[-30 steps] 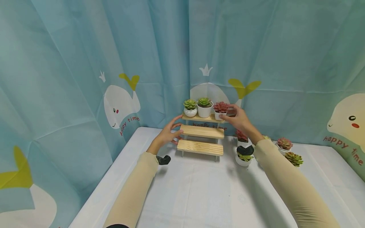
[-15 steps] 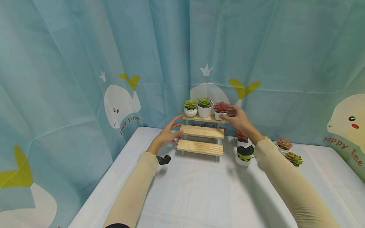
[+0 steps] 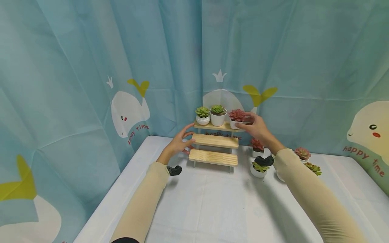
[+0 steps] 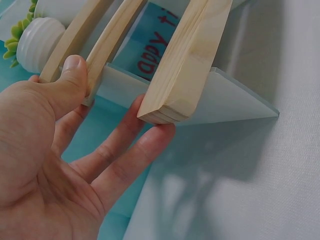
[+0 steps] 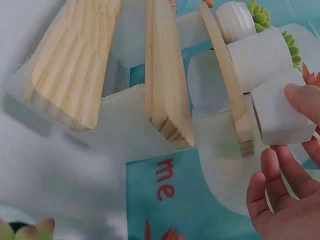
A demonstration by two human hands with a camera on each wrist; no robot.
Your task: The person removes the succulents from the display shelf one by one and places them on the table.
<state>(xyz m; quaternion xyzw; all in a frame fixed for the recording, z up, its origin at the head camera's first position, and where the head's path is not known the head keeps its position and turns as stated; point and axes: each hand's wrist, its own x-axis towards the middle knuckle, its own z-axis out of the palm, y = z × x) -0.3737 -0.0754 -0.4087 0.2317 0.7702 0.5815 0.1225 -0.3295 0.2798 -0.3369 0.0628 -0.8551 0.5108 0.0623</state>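
A three-step plant stand (image 3: 215, 155) with wooden planks and clear side panels stands at the back of the table. My left hand (image 3: 177, 143) holds its left end; in the left wrist view the thumb is at the middle plank (image 4: 111, 42) and fingertips touch the lowest plank (image 4: 182, 75). My right hand (image 3: 257, 128) pinches the white square pot of a red succulent (image 3: 237, 115) at the right end of the top plank. The pot (image 5: 280, 112) is beside two green succulents, one in a ribbed pot (image 3: 202, 115), the other in a plain pot (image 3: 217, 116).
On the white table (image 3: 200, 209), right of the stand, are a red succulent (image 3: 257, 145), a green one (image 3: 259, 169), a pink one (image 3: 302, 154) and a dark green one (image 3: 313, 168). My right sleeve partly covers this group. A blue whale-print curtain (image 3: 179, 60) hangs behind.
My right hand has shifted slightly right with the red succulent, widening its distance from the middle green one. The left hand stays on the stand.
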